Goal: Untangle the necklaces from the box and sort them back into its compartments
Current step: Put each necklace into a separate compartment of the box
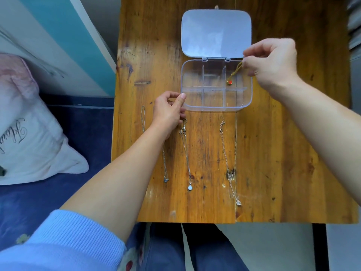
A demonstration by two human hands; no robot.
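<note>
A clear plastic box [248, 94] with several compartments lies open on the wooden table, its lid [215, 32] folded back. My right hand [273, 63] pinches a gold necklace [235, 70] whose red pendant [230, 82] hangs over the box's far right compartment. My left hand [169, 112] steadies the box's near left corner with the thumb on its rim. Silver necklaces lie stretched out in front of the box: one with a white round pendant [190, 187], one with a sparkly pendant [238, 202], one with a small blue pendant [165, 180], and a thin chain [143, 116] at the far left.
The wooden table [283, 153] ends close to my lap at the front. To the left are a bed with a blue cover [64, 192] and a white pillow [33, 145]. A turquoise and white wall panel [64, 36] stands at the upper left.
</note>
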